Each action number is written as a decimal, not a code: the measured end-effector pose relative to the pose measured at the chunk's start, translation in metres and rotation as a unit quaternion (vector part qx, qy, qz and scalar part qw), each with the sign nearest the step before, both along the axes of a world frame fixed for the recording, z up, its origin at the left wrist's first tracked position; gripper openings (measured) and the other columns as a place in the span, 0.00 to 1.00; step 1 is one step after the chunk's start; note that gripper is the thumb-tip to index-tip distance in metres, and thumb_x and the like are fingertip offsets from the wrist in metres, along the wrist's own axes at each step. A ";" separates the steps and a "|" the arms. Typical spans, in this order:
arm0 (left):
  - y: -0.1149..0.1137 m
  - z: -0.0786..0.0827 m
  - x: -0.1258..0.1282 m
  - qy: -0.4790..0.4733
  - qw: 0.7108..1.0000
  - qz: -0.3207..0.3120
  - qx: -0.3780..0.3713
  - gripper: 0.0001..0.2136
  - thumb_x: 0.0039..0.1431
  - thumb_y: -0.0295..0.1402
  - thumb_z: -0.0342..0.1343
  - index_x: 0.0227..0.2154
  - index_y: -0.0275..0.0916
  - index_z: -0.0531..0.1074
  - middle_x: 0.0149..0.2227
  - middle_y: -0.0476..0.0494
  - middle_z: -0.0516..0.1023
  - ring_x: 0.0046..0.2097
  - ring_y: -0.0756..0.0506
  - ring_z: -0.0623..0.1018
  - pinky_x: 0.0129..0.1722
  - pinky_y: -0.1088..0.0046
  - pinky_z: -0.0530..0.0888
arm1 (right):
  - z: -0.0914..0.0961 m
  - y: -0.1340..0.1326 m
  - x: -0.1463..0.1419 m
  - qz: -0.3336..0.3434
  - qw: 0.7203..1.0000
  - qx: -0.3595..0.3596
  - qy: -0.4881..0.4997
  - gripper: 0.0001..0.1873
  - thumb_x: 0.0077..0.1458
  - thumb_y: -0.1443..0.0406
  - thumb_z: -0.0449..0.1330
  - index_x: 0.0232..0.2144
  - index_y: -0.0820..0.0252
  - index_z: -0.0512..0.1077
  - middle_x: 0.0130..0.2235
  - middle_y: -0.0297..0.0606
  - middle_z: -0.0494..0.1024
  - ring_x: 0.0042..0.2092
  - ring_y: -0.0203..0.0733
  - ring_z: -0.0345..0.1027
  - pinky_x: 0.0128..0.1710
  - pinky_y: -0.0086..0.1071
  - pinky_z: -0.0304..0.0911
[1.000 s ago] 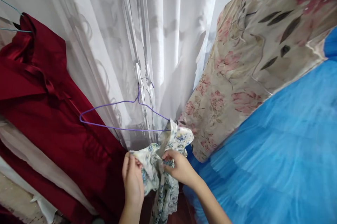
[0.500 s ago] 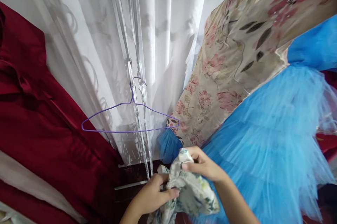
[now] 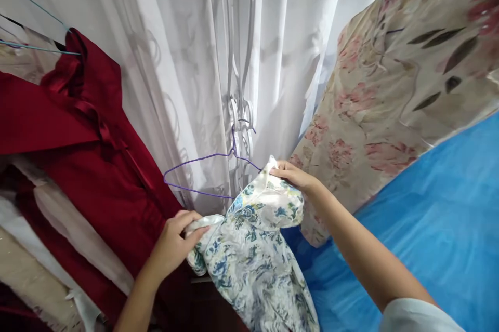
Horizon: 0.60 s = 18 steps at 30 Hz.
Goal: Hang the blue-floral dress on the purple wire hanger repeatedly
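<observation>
A white dress with a blue, green and yellow floral print (image 3: 253,254) hangs spread between my two hands. My left hand (image 3: 175,241) pinches it at one shoulder, by the pale neckline edge. My right hand (image 3: 294,173) is closed on the opposite shoulder, held higher. Just behind the neckline is a purple wire hanger (image 3: 195,159), hooked on a white metal stand (image 3: 236,108). Its right arm is partly hidden by the dress and my right hand. The dress's lower end runs out of view at the bottom.
To the left hangs a dark red garment (image 3: 128,207) among other clothes. A beige dress with pink flowers (image 3: 362,108) and a bright blue garment (image 3: 429,207) fill the right side. White curtains (image 3: 187,62) cover the back.
The bunched floral cloth has been lifted and spread out into a dress. My hands have moved apart and up, toward the hanger. The view has shifted left.
</observation>
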<state>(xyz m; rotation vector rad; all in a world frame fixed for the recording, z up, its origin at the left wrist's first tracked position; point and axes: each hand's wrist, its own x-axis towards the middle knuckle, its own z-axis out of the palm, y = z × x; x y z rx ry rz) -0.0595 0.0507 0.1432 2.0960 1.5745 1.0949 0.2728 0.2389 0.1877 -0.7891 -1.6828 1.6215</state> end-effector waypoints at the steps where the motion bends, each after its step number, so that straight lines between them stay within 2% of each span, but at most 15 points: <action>1: 0.005 0.004 -0.020 0.046 0.999 0.000 0.016 0.07 0.60 0.39 0.58 0.32 0.42 0.77 0.32 0.46 0.77 0.37 0.45 0.74 0.40 0.72 0.70 | 0.000 -0.002 0.000 -0.005 1.000 -0.004 0.006 0.19 0.39 0.53 0.72 0.24 0.65 0.78 0.22 0.37 0.78 0.21 0.35 0.66 0.21 0.27 0.61; 5: 0.033 0.021 -0.091 0.192 0.979 0.012 0.068 0.07 0.58 0.37 0.58 0.35 0.47 0.79 0.38 0.45 0.78 0.44 0.41 0.75 0.53 0.61 0.66 | 0.008 -0.009 0.008 -0.019 1.000 -0.014 0.014 0.16 0.38 0.55 0.73 0.21 0.63 0.78 0.22 0.39 0.78 0.21 0.37 0.67 0.21 0.29 0.62; 8: 0.054 0.042 -0.116 0.221 0.972 0.032 0.071 0.11 0.61 0.36 0.52 0.41 0.47 0.78 0.43 0.44 0.78 0.48 0.40 0.74 0.55 0.60 0.65 | 0.014 -0.011 0.010 -0.010 1.000 -0.015 -0.012 0.16 0.38 0.56 0.73 0.18 0.63 0.77 0.19 0.37 0.75 0.19 0.35 0.63 0.18 0.28 0.57; 10: 0.068 0.060 -0.115 0.202 0.977 0.036 0.064 0.13 0.62 0.36 0.48 0.44 0.45 0.75 0.46 0.43 0.78 0.49 0.40 0.73 0.53 0.62 0.67 | 0.015 -0.011 0.007 -0.006 1.000 -0.019 -0.018 0.15 0.38 0.57 0.73 0.19 0.63 0.77 0.19 0.36 0.75 0.19 0.34 0.62 0.18 0.27 0.56; 13: 0.088 0.080 -0.095 0.116 0.989 0.033 0.086 0.13 0.61 0.34 0.47 0.44 0.41 0.73 0.48 0.41 0.76 0.51 0.41 0.73 0.53 0.64 0.68 | 0.015 -0.012 0.004 -0.016 0.999 -0.038 0.003 0.16 0.37 0.56 0.73 0.24 0.64 0.79 0.23 0.38 0.78 0.22 0.38 0.68 0.22 0.28 0.63; 16: 0.103 0.081 -0.064 -0.014 0.997 0.016 0.075 0.17 0.60 0.33 0.47 0.50 0.40 0.69 0.52 0.40 0.74 0.45 0.44 0.76 0.47 0.68 0.71 | 0.012 -0.020 0.007 -0.015 0.999 -0.045 0.012 0.19 0.40 0.55 0.72 0.30 0.64 0.79 0.28 0.41 0.81 0.29 0.43 0.74 0.30 0.32 0.69; 18: 0.106 0.074 -0.048 -0.044 0.998 0.013 0.051 0.20 0.60 0.34 0.48 0.56 0.41 0.65 0.54 0.40 0.73 0.42 0.46 0.77 0.46 0.68 0.72 | 0.005 -0.028 0.013 -0.005 1.000 -0.015 0.006 0.20 0.44 0.53 0.71 0.33 0.63 0.79 0.32 0.41 0.82 0.35 0.44 0.75 0.37 0.33 0.70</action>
